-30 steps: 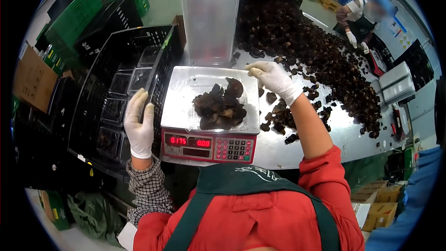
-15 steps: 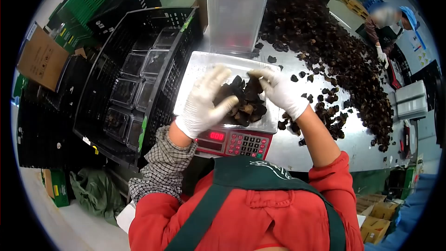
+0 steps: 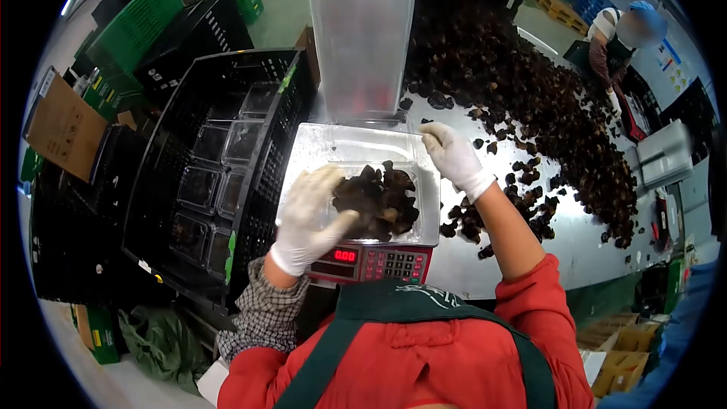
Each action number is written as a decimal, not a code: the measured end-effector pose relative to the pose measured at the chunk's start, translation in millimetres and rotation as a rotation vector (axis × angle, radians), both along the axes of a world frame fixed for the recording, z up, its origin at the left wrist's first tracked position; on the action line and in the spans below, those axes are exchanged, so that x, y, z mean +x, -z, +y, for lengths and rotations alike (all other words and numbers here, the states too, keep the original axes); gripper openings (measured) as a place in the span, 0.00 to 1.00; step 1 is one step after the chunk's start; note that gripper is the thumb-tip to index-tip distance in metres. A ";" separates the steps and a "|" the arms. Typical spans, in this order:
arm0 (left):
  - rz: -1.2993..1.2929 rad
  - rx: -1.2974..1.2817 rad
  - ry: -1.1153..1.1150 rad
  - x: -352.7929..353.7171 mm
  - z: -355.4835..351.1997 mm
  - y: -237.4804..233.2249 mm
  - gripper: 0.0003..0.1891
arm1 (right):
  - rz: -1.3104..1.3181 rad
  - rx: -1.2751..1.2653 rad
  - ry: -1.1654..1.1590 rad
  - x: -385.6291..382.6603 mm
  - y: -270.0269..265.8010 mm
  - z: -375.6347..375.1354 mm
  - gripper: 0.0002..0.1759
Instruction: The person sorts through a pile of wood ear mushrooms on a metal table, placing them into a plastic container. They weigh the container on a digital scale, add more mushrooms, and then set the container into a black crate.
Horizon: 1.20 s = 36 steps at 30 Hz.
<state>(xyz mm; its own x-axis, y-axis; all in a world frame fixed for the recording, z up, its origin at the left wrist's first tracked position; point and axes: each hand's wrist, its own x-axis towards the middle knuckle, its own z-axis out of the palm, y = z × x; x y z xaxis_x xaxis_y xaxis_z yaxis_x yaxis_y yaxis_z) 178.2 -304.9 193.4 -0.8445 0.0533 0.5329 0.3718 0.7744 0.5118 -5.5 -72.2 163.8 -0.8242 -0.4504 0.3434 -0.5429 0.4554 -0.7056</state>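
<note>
A clear plastic box point(image 3: 413, 176) heaped with dark brown mushroom-like pieces point(image 3: 376, 201) sits on the metal pan point(image 3: 318, 144) of a red scale point(image 3: 369, 261), whose display reads 0.00. My left hand point(image 3: 307, 220), white-gloved and slightly blurred, is at the box's left side with fingers spread, and nothing shows in its grasp. Away from the box, past the pan's right edge, my right hand point(image 3: 454, 159) has its gloved fingers bent together; whatever they may hold is hidden.
Left of the scale, a black crate point(image 3: 261, 182) holds several clear boxes point(image 3: 199, 185). A tall stack of clear containers point(image 3: 360, 38) stands behind the pan. Loose dark pieces point(image 3: 522, 91) cover much of the metal table point(image 3: 485, 265). A co-worker point(image 3: 613, 60) works at far right.
My right hand has pulled away from the heap toward the right. My left hand stays beside it, and the box's rim now shows. The whole view has shifted slightly.
</note>
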 end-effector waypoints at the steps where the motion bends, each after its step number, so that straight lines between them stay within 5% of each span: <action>1: -0.005 0.165 -0.087 8.2 -7.5 5.1 0.27 | -0.283 -0.043 0.031 -6.5 -2.6 -3.1 0.17; 3: -0.028 0.358 -0.232 23.7 -18.0 19.2 0.21 | -0.846 -0.166 0.081 -20.1 1.4 -12.0 0.31; 6: -0.191 0.511 -0.353 46.0 -11.3 30.4 0.20 | -1.167 -0.763 0.037 -39.5 37.8 -24.7 0.42; 7: -0.278 0.598 -0.351 52.0 -11.1 45.1 0.21 | -1.124 -0.890 0.074 -37.4 35.6 -29.7 0.44; 10: -0.493 0.963 -0.259 64.8 -4.0 57.1 0.28 | -0.988 -0.980 -0.297 -32.5 19.4 -9.1 0.41; 11: -0.488 1.083 -0.201 66.3 -3.3 58.9 0.29 | -0.843 -0.765 -0.441 -30.4 10.1 -1.4 0.40; 14: -0.512 1.362 -0.134 61.5 0.9 53.3 0.27 | -0.571 -0.035 -0.334 39.8 -41.2 14.5 0.20; 15: -0.516 1.443 -0.130 57.6 1.8 48.9 0.26 | -0.234 0.128 -0.334 57.4 -30.3 22.6 0.20; 16: -0.547 1.378 -0.133 53.7 1.2 50.5 0.24 | 0.110 0.280 -0.332 72.5 -15.4 31.0 0.24; 20: -0.663 1.233 -0.098 45.1 -1.8 53.7 0.14 | -0.213 -0.025 -0.063 113.2 3.7 40.0 0.31; 24: -0.845 1.244 -0.046 41.2 -2.0 48.4 0.11 | -0.930 0.017 -0.069 110.7 4.3 54.0 0.19; 28: -0.809 1.274 0.019 36.0 0.5 60.2 0.12 | -1.139 -0.454 -0.090 125.1 21.9 58.6 0.13; 36: -0.735 1.220 0.094 40.9 2.0 77.0 0.05 | -1.152 -0.562 -0.115 135.2 34.3 59.2 0.12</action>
<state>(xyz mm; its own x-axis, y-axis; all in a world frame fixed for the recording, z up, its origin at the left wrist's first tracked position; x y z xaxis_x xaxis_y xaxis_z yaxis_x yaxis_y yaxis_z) 219.1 -302.9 116.4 -0.9634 -0.0424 -0.2648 -0.2411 -0.2958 0.9243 129.7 -13.0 129.5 -0.7369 -0.5644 -0.3720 0.4887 -0.0647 -0.8700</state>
